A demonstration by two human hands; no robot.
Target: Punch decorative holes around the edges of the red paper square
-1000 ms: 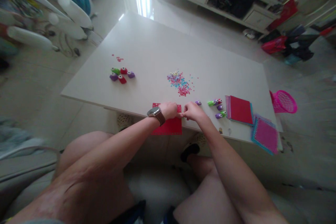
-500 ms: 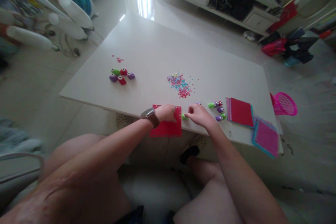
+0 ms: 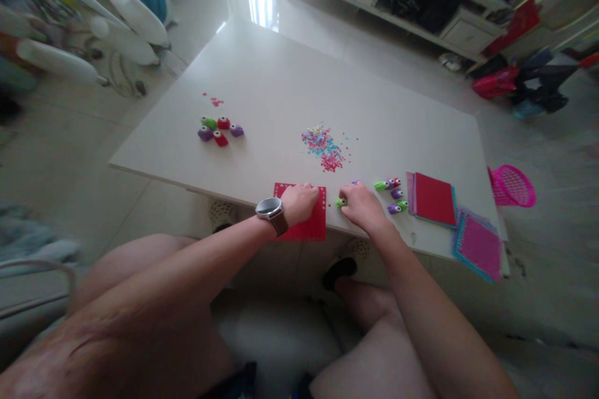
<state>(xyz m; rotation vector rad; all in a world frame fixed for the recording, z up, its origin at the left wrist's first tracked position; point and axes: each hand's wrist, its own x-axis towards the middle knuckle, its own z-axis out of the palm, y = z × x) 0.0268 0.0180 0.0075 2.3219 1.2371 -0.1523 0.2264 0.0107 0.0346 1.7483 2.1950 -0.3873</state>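
Note:
A red sheet of paper [image 3: 317,224] lies at the table's near edge, its lower part jutting past it. Small cut-outs run along its borders. My left hand [image 3: 299,202], with a watch on the wrist, is over the sheet, fingers curled and holding it. To the right, my right hand [image 3: 361,204] is closed around a small green craft punch [image 3: 341,202] with a round eye-like button. A tiny red paper piece [image 3: 329,205] lies on the table between punch and sheet. Just beyond my right hand, a purple punch [image 3: 357,182] is partly hidden.
Several coloured punches [image 3: 397,194] stand right of my right hand, beside stacked red paper [image 3: 434,199] and purple sheets [image 3: 480,246]. Confetti [image 3: 324,148] is heaped mid-table. More punches [image 3: 219,137] stand at the left. A pink basket [image 3: 513,186] is past the right edge.
My right hand has moved the green punch rightward, away from the sheet's right edge. A tiny red piece now shows on the table there. My left hand stays on the sheet.

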